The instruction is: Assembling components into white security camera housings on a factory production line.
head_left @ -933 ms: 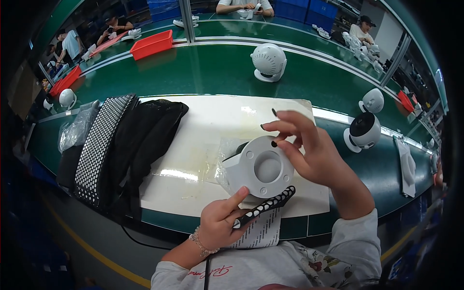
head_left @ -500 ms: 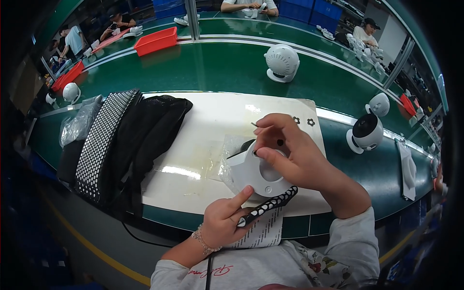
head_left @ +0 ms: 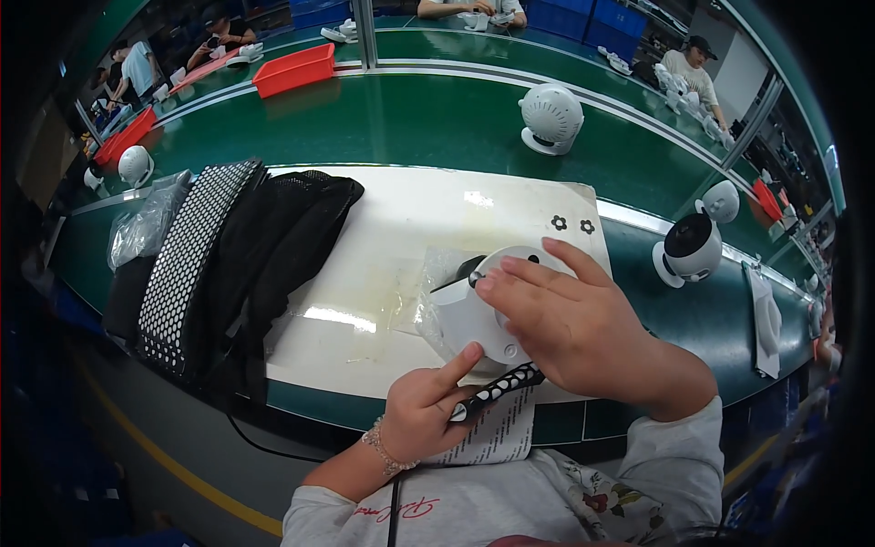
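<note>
White base (head_left: pixel 463 316), partly invisible behind both hands (head_left: pixel 583 337).

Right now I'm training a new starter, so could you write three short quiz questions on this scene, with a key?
1. Which hand holds the dotted black strip?
2. True or false: the right hand covers part of the white base.
3. How many black flower shapes show on the white board? A: one. B: two. C: five.

Key:
1. The left hand.
2. True.
3. B.
</note>
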`<action>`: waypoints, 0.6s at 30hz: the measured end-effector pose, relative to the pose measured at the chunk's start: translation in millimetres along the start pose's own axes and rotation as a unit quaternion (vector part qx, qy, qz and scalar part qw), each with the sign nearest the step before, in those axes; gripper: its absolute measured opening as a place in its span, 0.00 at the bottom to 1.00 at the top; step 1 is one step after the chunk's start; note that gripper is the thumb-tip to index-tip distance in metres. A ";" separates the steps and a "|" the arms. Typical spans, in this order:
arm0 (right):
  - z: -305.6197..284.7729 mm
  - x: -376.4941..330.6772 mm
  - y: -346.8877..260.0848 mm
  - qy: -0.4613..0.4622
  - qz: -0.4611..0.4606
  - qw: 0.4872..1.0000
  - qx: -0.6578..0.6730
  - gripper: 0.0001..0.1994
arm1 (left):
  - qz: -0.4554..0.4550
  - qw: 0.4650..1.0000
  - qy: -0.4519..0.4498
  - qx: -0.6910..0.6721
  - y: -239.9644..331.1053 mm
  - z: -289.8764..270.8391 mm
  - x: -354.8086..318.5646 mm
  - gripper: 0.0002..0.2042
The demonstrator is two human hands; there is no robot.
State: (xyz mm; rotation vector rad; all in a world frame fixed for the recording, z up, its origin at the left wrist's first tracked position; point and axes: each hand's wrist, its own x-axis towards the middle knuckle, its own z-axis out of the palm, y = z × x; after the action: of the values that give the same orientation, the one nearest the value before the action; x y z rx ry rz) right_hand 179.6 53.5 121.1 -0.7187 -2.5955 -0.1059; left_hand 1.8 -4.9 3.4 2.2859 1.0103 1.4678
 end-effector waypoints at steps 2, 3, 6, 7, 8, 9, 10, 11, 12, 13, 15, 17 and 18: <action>-8.2 -1.8 -0.9 -0.014 0.045 0.997 0.059 0.17 | 0.001 1.000 0.001 -0.001 -1.3 1.0 -1.5 0.11; -10.8 -3.5 -0.4 -0.028 0.089 0.989 0.119 0.14 | 0.001 1.000 0.001 -0.003 -1.2 0.7 -1.6 0.11; 5.2 -27.8 11.1 0.048 0.087 0.973 0.206 0.07 | -0.001 1.000 0.001 -0.002 1.4 3.5 0.5 0.11; 9.0 -30.2 9.3 0.048 0.089 0.973 0.207 0.07 | 0.004 1.000 0.004 0.004 1.1 3.0 1.6 0.10; 12.6 -31.9 6.5 0.015 0.122 0.968 0.221 0.05 | 0.008 1.000 0.007 0.009 0.7 2.9 2.1 0.10; 15.0 -32.9 4.1 -0.018 0.156 0.960 0.234 0.04 | 0.007 1.000 0.005 0.008 0.1 3.6 1.7 0.10; 15.5 -32.6 2.3 -0.018 0.157 0.959 0.235 0.04 | 0.007 1.000 0.008 0.004 -0.8 4.1 1.1 0.09; 14.9 -32.0 0.5 -0.024 0.145 0.968 0.203 0.04 | 0.007 1.000 0.011 0.000 -1.7 4.8 0.5 0.09; 15.1 -32.2 -0.9 -0.031 0.133 0.976 0.171 0.04 | 0.006 1.000 0.010 -0.001 -2.8 5.6 0.0 0.09; 16.4 -33.9 -2.5 -0.031 0.134 0.976 0.172 0.04 | 0.004 1.000 0.015 0.000 -3.0 6.1 -0.3 0.09; 21.5 -40.1 -7.0 0.029 0.106 0.992 0.067 0.04 | 0.001 1.000 0.019 0.001 -2.6 6.9 0.0 0.09; 25.4 -51.4 -11.8 0.054 0.061 0.996 -0.024 0.06 | -0.007 1.000 0.018 0.000 -1.7 7.4 0.3 0.08; 25.7 -56.1 -13.2 0.080 0.017 0.990 -0.117 0.08 | -0.008 1.000 0.019 0.000 -1.1 6.9 0.5 0.08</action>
State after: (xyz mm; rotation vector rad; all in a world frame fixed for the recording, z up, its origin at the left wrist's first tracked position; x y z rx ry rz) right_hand 205.7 20.5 74.2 -0.8000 -2.4404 -0.4453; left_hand 7.4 -2.7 -0.1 2.2532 1.0377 1.5088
